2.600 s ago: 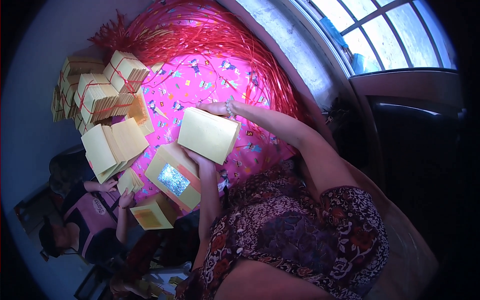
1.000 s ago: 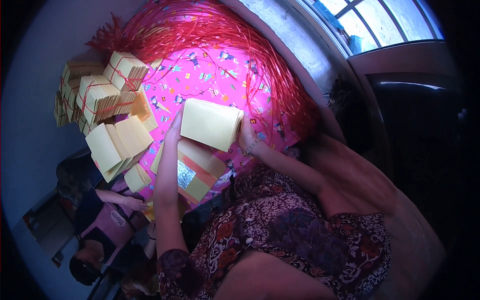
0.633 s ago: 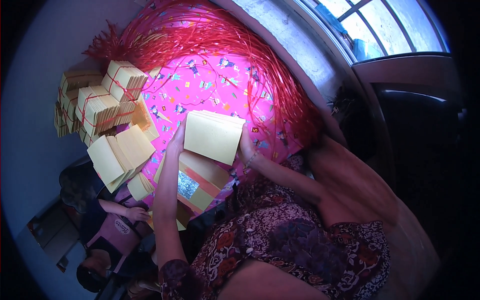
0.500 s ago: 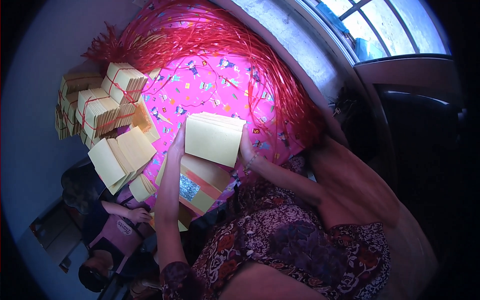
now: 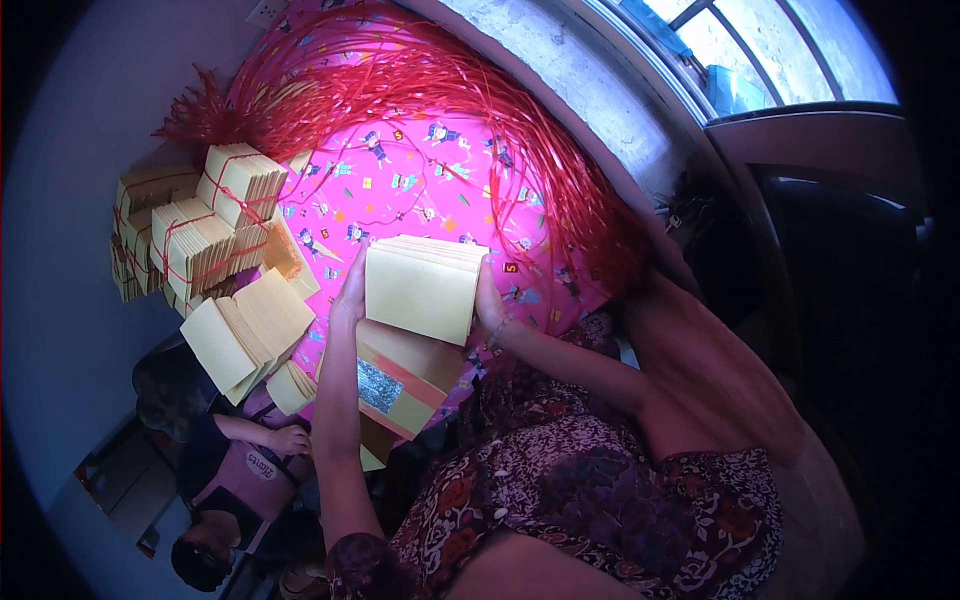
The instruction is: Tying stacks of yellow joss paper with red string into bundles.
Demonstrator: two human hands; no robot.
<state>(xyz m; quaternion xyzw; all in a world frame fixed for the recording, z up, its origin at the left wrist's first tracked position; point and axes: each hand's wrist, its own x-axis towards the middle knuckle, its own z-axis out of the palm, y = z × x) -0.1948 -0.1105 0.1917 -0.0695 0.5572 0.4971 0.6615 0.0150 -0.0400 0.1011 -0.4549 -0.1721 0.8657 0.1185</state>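
A thick stack of pale yellow paper (image 5: 420,295) is held up between my two hands over a pink printed table cover (image 5: 395,205). My left hand (image 5: 352,287) presses against its left side, and my right hand (image 5: 490,300) presses its right side; some fingers are hidden behind the paper. Just below the stack, toward my body, lies yellow paper with orange bands and a silver patch (image 5: 380,386). Left of my left forearm rests a loose, partly fanned pile of yellow paper (image 5: 255,325), and a smaller pile (image 5: 291,387) is beside it.
Bundles of yellow paper tied with red strips (image 5: 195,240) are heaped at the far left. A long mass of red plastic strips (image 5: 400,75) curves around the far and right sides. Another person's hand (image 5: 290,440) is at the lower left. A window (image 5: 750,50) stands beyond.
The whole view has shifted slightly, so the bundles and the held stack appear a little lower. My hands keep the same hold on the stack.
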